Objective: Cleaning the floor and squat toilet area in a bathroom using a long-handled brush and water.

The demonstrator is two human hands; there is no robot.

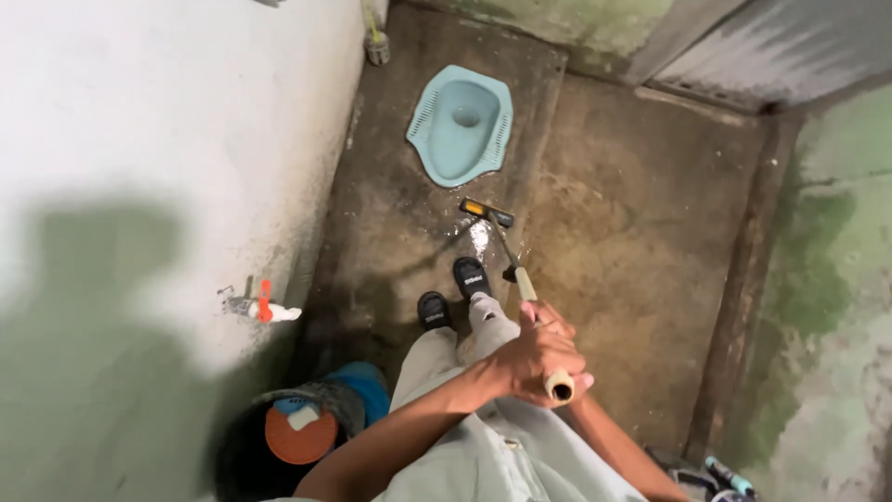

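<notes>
Left hand (520, 358) clenching wooden top end of floor brush handle (526, 284); right hand (557, 330) gripping it too, mostly hiding beneath left, giving two-handed push. Brush head (486, 213) pressing on wet concrete floor (632, 232) just before squat toilet pan (462, 125). Sandalled feet (453, 293) standing nearer than head. Stained walls closing in; tap (263, 307), bucket (307, 423) sitting well left of pan.

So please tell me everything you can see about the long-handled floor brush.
The floor brush has a narrow dark head with an orange patch at one end, resting on the wet concrete floor just below the blue squat pan. Its thin pale wooden handle slants up towards the camera. Both hands, the left hand above the right hand, grip its top end.
</notes>
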